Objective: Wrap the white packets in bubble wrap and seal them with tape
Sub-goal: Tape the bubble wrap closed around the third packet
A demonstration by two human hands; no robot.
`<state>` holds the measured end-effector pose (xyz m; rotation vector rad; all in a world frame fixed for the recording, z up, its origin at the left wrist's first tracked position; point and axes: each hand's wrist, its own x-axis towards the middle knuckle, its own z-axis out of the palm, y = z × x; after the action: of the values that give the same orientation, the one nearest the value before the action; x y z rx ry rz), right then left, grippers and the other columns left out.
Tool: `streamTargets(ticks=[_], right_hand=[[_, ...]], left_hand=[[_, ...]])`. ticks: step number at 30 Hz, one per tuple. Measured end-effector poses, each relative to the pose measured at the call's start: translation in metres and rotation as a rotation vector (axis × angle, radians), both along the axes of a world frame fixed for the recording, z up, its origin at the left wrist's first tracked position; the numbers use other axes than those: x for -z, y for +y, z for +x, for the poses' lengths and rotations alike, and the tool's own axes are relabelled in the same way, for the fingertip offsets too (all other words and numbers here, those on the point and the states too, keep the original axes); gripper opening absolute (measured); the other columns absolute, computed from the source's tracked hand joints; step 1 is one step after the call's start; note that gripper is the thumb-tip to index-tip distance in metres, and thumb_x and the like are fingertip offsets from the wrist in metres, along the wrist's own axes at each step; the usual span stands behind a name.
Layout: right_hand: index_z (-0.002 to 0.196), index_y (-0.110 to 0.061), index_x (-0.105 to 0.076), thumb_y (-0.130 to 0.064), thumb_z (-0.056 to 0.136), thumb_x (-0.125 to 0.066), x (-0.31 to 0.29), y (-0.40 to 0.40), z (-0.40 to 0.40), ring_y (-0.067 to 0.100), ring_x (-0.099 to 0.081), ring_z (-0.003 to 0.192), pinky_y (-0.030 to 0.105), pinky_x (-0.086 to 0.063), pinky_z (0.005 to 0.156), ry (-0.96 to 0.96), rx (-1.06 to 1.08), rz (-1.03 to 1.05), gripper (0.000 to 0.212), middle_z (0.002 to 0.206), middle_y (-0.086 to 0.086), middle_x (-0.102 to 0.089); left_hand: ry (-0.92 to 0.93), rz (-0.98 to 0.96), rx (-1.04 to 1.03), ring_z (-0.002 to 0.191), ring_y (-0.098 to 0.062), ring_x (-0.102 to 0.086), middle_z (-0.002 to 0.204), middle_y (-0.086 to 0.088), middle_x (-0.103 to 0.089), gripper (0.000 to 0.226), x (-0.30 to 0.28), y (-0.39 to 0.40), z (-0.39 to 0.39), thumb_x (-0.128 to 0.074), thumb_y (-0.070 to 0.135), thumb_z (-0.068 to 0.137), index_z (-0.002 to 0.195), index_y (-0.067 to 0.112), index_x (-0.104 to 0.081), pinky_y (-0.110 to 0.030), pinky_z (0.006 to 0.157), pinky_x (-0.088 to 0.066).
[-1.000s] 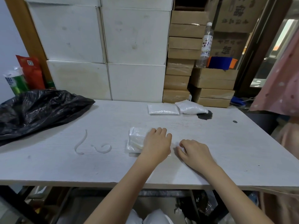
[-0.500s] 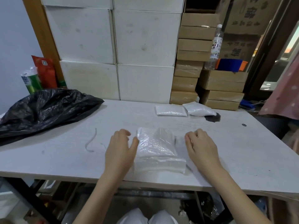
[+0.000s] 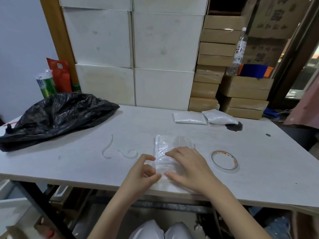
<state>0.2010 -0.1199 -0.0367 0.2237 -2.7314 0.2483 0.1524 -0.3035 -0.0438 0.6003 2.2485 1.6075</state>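
Note:
A bubble-wrapped bundle (image 3: 164, 149) lies on the white table (image 3: 86, 163) near its front edge. My right hand (image 3: 188, 167) lies flat on the bundle's near right part, fingers spread and pressing it down. My left hand (image 3: 142, 171) pinches the bundle's near left edge between thumb and fingers. A roll of clear tape (image 3: 224, 161) lies flat on the table, just right of my right hand. Two bare white packets (image 3: 189, 118) (image 3: 220, 117) lie side by side at the table's back right.
A crumpled black plastic bag (image 3: 57, 116) covers the table's back left. Thin strips of clear plastic (image 3: 119, 150) lie left of the bundle. White and brown boxes (image 3: 164, 66) are stacked behind the table, with a clear bottle (image 3: 239, 50) on them. A dark stain (image 3: 234, 127) marks the table by the packets.
Both hands came in from beside the bundle: the right one now presses on top of it and the left pinches its left edge. The tape roll has come into sight.

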Motion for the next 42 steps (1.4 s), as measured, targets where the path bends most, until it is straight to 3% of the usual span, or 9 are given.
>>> streamTargets(ticks=[13,17,23,26,29,31,34,37,42], right_hand=[[0.098,-0.024,-0.065,-0.035,0.084,-0.068,-0.046,0.036,-0.067,0.009,-0.055,0.067,0.028,-0.048,0.07,-0.49,-0.058,-0.486,0.018,0.08,-0.008,-0.062],[0.094,-0.028,-0.065,-0.031,0.084,-0.067,-0.039,0.041,-0.075,0.009,-0.061,0.083,0.03,-0.049,0.079,-0.353,0.005,-0.38,0.011,0.09,-0.014,-0.064],[0.096,-0.015,-0.073,-0.029,0.088,-0.04,-0.011,0.011,-0.035,0.02,-0.067,0.101,0.036,-0.053,0.09,0.277,0.13,0.221,0.037,0.097,-0.002,-0.073],[0.114,-0.01,-0.068,-0.036,0.091,-0.032,0.007,0.006,-0.021,0.022,-0.06,0.118,0.039,-0.036,0.109,0.125,0.169,0.23,0.05,0.119,0.005,-0.068],[0.146,-0.016,-0.031,-0.044,0.095,-0.014,0.014,0.018,-0.019,0.013,-0.022,0.144,0.028,-0.003,0.119,-0.158,0.153,0.119,0.062,0.154,-0.002,-0.03],[0.151,-0.023,-0.011,-0.044,0.099,-0.017,0.019,0.029,-0.02,0.006,-0.002,0.147,0.025,0.004,0.119,-0.267,0.098,0.005,0.056,0.159,-0.009,-0.008],[0.151,-0.026,-0.004,-0.041,0.101,-0.026,0.026,0.035,-0.016,0.001,0.004,0.145,0.027,-0.002,0.121,-0.287,0.061,-0.063,0.057,0.158,-0.013,-0.001],[0.151,-0.026,-0.005,-0.043,0.1,-0.028,0.03,0.036,-0.014,-0.001,0.005,0.144,0.023,0.0,0.12,-0.288,0.063,-0.104,0.058,0.158,-0.015,0.001],[0.148,-0.028,-0.024,-0.037,0.102,-0.027,0.015,0.028,-0.013,-0.004,-0.005,0.143,0.024,-0.004,0.12,-0.296,0.081,-0.34,0.047,0.156,-0.017,-0.014]], left_hand=[[-0.029,0.057,-0.151,0.051,-0.004,-0.062,0.077,-0.011,-0.071,0.016,-0.03,0.033,-0.052,-0.065,0.005,0.082,0.096,0.01,-0.058,-0.015,0.051,-0.051],[-0.04,-0.001,-0.17,0.056,-0.017,-0.064,0.074,-0.012,-0.07,0.012,-0.018,0.035,-0.061,-0.062,0.002,0.081,0.087,0.013,-0.061,-0.025,0.055,-0.053],[-0.102,0.053,-0.239,0.054,-0.022,-0.064,0.072,-0.012,-0.068,0.011,-0.001,0.035,-0.064,-0.06,0.001,0.082,0.079,0.01,-0.067,-0.029,0.063,-0.056],[-0.09,0.046,-0.243,0.05,-0.015,-0.063,0.075,-0.01,-0.068,0.01,0.001,0.037,-0.062,-0.06,0.002,0.084,0.082,0.009,-0.067,-0.019,0.054,-0.054],[-0.074,0.026,-0.215,0.052,-0.012,-0.061,0.081,-0.011,-0.066,0.014,0.002,0.037,-0.062,-0.059,0.001,0.083,0.08,0.013,-0.066,-0.014,0.052,-0.051],[0.054,-0.113,-0.19,0.068,-0.011,-0.06,0.092,-0.007,-0.061,0.014,0.001,0.036,-0.06,-0.062,0.005,0.08,0.082,0.019,-0.066,-0.016,0.057,-0.047],[0.72,-0.399,-0.24,0.105,-0.021,-0.055,0.116,-0.005,-0.055,0.027,-0.001,0.039,-0.052,-0.065,0.007,0.076,0.1,0.017,-0.068,-0.03,0.077,-0.048],[1.217,-0.418,-0.11,0.109,-0.03,-0.063,0.115,-0.011,-0.067,0.033,0.001,0.05,-0.045,-0.053,0.0,0.073,0.098,0.009,-0.072,-0.04,0.087,-0.051],[1.099,-0.572,0.013,0.096,-0.026,-0.07,0.1,0.0,-0.074,0.034,0.019,0.045,-0.047,-0.044,0.016,0.075,0.086,0.018,-0.076,-0.039,0.078,-0.056]])
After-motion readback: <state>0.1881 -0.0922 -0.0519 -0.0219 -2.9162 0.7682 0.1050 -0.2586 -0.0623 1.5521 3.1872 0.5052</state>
